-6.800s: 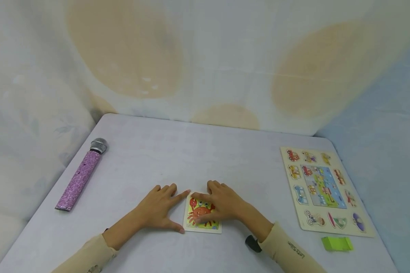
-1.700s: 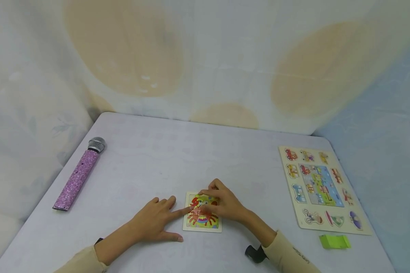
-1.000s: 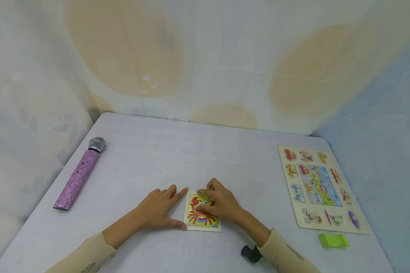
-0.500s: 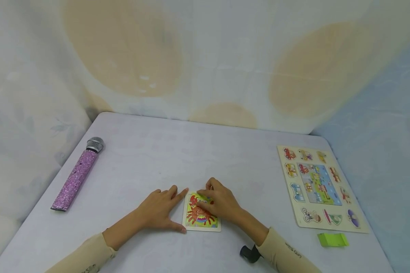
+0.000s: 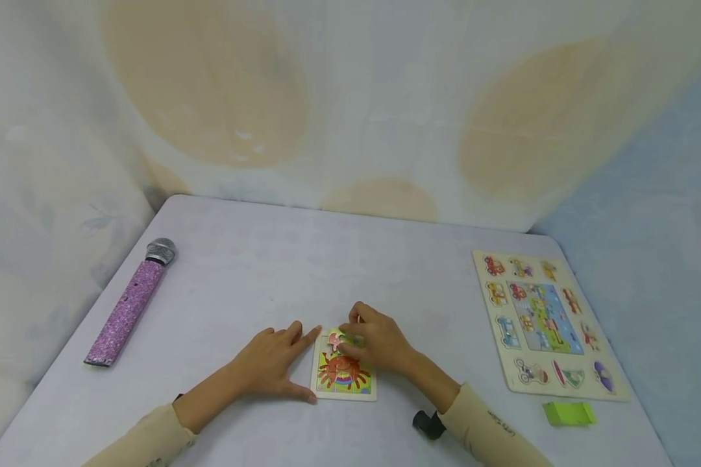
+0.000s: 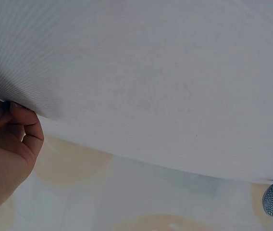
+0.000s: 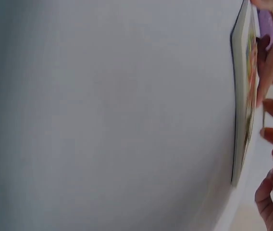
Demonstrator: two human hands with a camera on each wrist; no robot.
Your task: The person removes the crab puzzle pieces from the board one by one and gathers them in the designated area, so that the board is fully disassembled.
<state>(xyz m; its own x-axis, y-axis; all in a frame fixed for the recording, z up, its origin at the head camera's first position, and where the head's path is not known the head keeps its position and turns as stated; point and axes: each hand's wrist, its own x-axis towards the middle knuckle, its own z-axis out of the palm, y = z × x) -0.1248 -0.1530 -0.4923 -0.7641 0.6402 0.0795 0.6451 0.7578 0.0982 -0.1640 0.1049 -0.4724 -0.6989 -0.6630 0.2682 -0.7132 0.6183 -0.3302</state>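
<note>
Head view takes in the white, cloth-covered table (image 5: 304, 259) before you. On its right side lies a large cream rectangular puzzle board (image 5: 544, 318), flat, with vehicle pictures around a blue central scene. Well apart, along the left edge, a purple glittery microphone (image 5: 127, 305) with a silver mesh head lies slanting. Your left hand (image 5: 269, 363) keeps to the left of the work, thumb and index finger spread wide; your right hand (image 5: 381, 338) is opposite, thumb and index finger pinching, the other fingers curled. Between them, flat on the near middle of the table, is a small square crab puzzle in a pale frame (image 5: 344, 373), your left fingertips at its two left corners. Just beside the cream board's near edge sits a lime-green block (image 5: 569, 414). Your right fingers pinch a thin yellow-green jigsaw piece with a pinkish-red patch (image 5: 334, 339), raised just above the crab puzzle's upper left part.
</note>
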